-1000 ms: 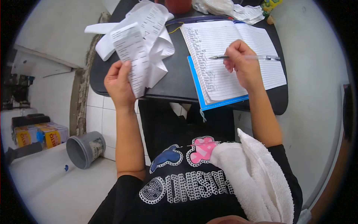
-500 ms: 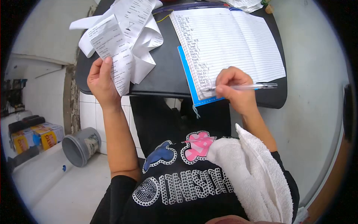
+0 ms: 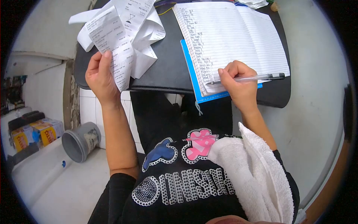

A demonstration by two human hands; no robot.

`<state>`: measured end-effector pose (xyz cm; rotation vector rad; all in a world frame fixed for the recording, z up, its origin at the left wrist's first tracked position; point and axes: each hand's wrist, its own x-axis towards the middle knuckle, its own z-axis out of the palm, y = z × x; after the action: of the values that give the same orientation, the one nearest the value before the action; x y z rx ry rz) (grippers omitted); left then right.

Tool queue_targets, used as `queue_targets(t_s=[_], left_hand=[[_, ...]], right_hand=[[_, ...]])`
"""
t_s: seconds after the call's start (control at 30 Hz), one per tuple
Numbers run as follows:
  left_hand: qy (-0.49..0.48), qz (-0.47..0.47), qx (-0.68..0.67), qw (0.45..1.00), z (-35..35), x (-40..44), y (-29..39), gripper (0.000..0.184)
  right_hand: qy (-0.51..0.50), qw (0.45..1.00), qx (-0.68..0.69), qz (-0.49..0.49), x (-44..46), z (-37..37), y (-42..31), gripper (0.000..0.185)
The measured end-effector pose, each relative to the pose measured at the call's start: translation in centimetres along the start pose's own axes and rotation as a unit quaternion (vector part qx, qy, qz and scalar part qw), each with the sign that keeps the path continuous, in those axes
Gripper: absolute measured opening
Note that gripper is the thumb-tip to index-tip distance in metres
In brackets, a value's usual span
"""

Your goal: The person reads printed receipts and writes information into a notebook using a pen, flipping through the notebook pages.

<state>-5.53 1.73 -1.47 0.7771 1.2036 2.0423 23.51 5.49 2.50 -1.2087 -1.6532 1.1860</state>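
Note:
Pinched between the thumb and fingers of my left hand (image 3: 100, 76) is a long printed receipt (image 3: 121, 56), its upper length folded and curling over the far left of the table. My right hand (image 3: 240, 84) grips a clear pen with a dark cap end (image 3: 257, 77). The pen's tip is at the lower left of the page, by the last lines of a handwritten list. Under that hand lies an open lined notebook (image 3: 231, 41), its left page written along the left margin. A blue cover (image 3: 192, 71) shows beneath it.
The dark table (image 3: 169, 52) has a rounded front edge close to my body. More papers (image 3: 255, 3) lie at its far edge. A white towel (image 3: 257, 175) hangs over my shoulder. On the floor at left are a tipped grey bucket (image 3: 80, 142) and yellow-and-white boxes (image 3: 46, 134).
My right hand has turned and tightened on the pen, whose tip now points down at the list. The view has shifted slightly; the left hand still holds the receipt.

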Motion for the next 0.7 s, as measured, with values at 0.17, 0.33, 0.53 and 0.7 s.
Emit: queue_targets(t_s=[0.17, 0.33, 0.53, 0.7], left_hand=[[0.008, 0.002, 0.004, 1.000, 0.44, -0.21, 0.22, 0.015], [0.008, 0.010, -0.008, 1.000, 0.33, -0.20, 0.01, 0.015], [0.012, 0.011, -0.016, 1.000, 0.07, -0.07, -0.14, 0.015], [0.020, 0.001, -0.014, 1.000, 0.40, -0.29, 0.21, 0.012]], right_hand=[[0.004, 0.999, -0.046, -0.006, -0.03, 0.18, 0.13, 0.026], [-0.011, 0.995, -0.102, -0.009, -0.20, -0.01, 0.20, 0.026], [0.023, 0.997, -0.068, -0.026, -0.02, 0.39, 0.40, 0.025], [0.026, 0.998, -0.056, -0.013, -0.05, 0.39, 0.22, 0.025]])
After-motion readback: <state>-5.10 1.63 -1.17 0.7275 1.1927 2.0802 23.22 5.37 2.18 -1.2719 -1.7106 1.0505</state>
